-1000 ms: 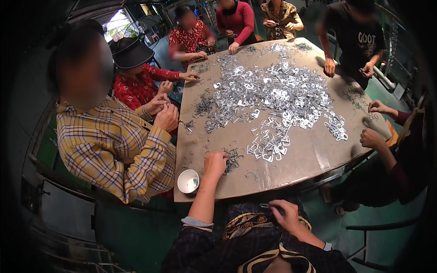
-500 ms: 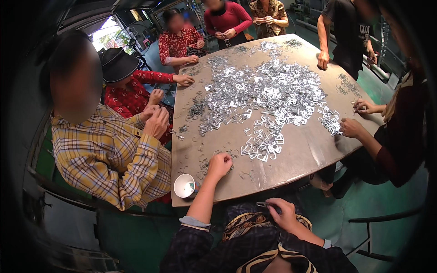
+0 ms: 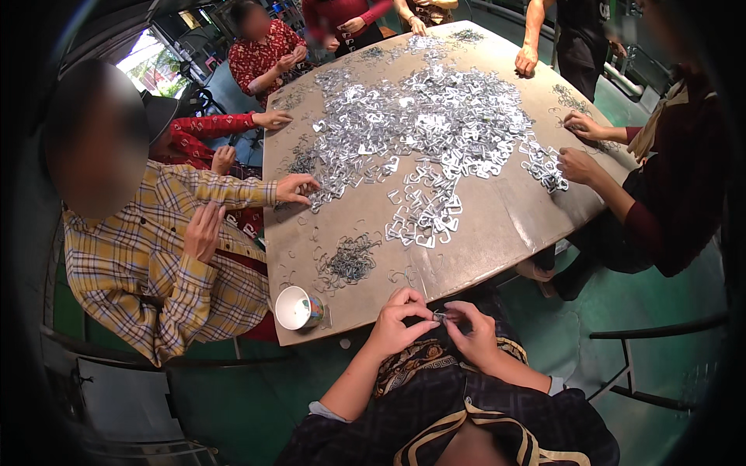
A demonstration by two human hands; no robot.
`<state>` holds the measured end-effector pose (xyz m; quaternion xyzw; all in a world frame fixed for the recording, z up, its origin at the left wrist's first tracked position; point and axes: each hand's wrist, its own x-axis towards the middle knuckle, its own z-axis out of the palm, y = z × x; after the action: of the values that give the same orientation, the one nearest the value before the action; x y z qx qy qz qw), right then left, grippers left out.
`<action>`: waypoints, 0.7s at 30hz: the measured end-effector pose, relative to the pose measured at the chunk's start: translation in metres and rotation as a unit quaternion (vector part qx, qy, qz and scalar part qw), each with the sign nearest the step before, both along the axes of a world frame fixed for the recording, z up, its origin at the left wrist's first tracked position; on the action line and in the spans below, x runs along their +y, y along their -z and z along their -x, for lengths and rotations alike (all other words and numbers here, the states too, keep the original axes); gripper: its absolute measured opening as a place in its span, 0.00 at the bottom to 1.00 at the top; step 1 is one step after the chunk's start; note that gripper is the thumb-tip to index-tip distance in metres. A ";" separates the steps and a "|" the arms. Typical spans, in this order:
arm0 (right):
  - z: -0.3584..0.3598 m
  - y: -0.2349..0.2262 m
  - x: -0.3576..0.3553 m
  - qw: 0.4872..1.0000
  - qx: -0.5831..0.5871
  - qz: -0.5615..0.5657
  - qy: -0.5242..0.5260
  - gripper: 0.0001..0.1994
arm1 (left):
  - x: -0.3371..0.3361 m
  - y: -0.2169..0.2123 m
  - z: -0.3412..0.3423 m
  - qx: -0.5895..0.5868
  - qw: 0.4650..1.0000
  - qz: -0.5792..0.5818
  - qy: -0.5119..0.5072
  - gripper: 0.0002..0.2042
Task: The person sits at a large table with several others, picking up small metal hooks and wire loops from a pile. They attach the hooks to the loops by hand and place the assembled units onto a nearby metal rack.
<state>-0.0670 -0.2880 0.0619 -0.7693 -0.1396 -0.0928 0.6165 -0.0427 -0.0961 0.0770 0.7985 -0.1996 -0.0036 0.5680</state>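
Note:
Just off the near edge of the table, above my lap, the fingertips of both hands come together at a small silver metal hook (image 3: 440, 316). My right hand (image 3: 474, 337) pinches this hook. My left hand (image 3: 401, 320) has thumb and forefinger closed at its other side; whatever they grip is too small to make out. On the table beyond my left hand lies a heap of thin dark wire clips (image 3: 350, 261). Straight ahead, a tongue of loose flat silver hooks (image 3: 426, 221) runs out from the big central pile (image 3: 443, 120).
A white-mouthed paper cup (image 3: 294, 307) stands at the near left corner of the brown tabletop (image 3: 482, 260). At the left, a person in a plaid shirt (image 3: 175, 256) reaches onto the table. Several other people work around it. A dark metal rail (image 3: 660, 330) is at the right.
My left hand has left the wire clip heap and come back to meet my right hand over my lap. The plaid-shirted person's hand has reached onto the table. The view has shifted slightly.

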 end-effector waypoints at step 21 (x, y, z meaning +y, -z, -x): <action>-0.162 0.031 -0.020 0.965 -0.091 0.223 0.107 0.15 | -0.016 0.007 -0.028 -0.043 0.995 0.048 -0.078 0.07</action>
<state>0.0949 -0.3082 0.0304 -0.8860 -0.1293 -0.1948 0.4005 -0.0144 -0.1126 0.0699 0.7828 -0.1612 0.0845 0.5951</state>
